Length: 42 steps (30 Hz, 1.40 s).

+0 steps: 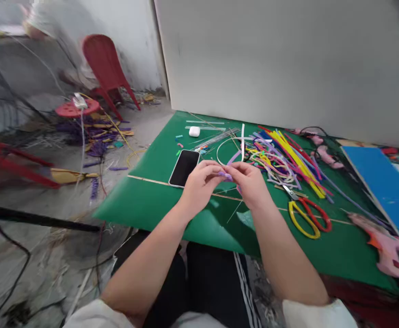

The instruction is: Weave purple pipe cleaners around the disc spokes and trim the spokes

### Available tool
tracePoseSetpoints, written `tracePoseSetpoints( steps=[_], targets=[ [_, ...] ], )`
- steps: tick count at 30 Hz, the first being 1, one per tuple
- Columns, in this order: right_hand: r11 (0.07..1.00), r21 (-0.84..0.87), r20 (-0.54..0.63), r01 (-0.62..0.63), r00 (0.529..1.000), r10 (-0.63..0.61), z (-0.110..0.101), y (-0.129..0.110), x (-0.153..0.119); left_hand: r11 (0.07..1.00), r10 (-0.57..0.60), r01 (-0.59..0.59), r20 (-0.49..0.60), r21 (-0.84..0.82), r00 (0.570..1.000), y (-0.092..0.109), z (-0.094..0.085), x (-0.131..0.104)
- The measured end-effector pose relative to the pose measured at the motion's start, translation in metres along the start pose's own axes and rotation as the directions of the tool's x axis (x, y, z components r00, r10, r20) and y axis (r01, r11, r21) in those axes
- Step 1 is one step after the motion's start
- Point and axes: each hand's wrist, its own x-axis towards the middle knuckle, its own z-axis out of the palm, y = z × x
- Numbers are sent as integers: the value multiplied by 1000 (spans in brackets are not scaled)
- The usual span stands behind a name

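Observation:
Over the green table [158, 196], my left hand [202, 182] and my right hand [249, 182] meet with fingertips pinched together. Between them is a small purple piece that looks like bent pipe cleaner [225, 175]; its exact shape is partly hidden by the fingers. A phone [185, 167] lies just left of my left hand. Beyond my right hand spreads a pile of coloured pipe cleaners [298, 157]. Scissors [293, 196] with red and yellow handles rest to the right of my right forearm. A thin white band [242, 141] curves behind my hands.
A pink glue gun [387, 241] and a blue board [387, 189] occupy the table's right side. Clear thin sticks [216, 138] and a white earbud case [194, 131] lie at the back. Left of the table are a red chair [102, 59], a red stool [79, 108] and cables.

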Motion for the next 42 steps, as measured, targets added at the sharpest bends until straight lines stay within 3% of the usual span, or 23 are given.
tracePoseSetpoints(
  steps=[7, 12, 20, 25, 28, 33, 37, 42],
  targets=[
    [959, -241, -4, 146, 988, -152, -4, 2, 4, 973, -211, 217, 76, -80, 974, 0, 3, 1],
    [931, -300, 9, 208, 977, -215, -4, 0, 5, 940, -295, 305, 87, -153, 952, 3, 4, 1],
    [983, -174, 141, 60, 989, -35, -8, -12, 3, 916, -316, 329, 92, -228, 944, 1, 0, 2],
    [970, -232, 189, 73, 982, -29, -9, -17, 0, 924, -288, 310, 126, -224, 949, 2, -2, 2],
    [965, -244, 132, 95, 989, -64, -9, -14, 0, 925, -279, 303, 129, -231, 952, 3, 0, 3],
    [949, -275, 0, 156, 987, -162, -4, -7, 0, 933, -245, 235, -1, -274, 970, -2, 9, 0],
    [954, -219, -60, 203, 973, -221, 2, -3, -1, 907, -265, 201, -130, -371, 955, -6, 15, -1],
    [891, -327, -55, 315, 935, -351, 4, -2, -5, 904, -288, 194, -206, -381, 935, -4, 14, 0]
  ],
)
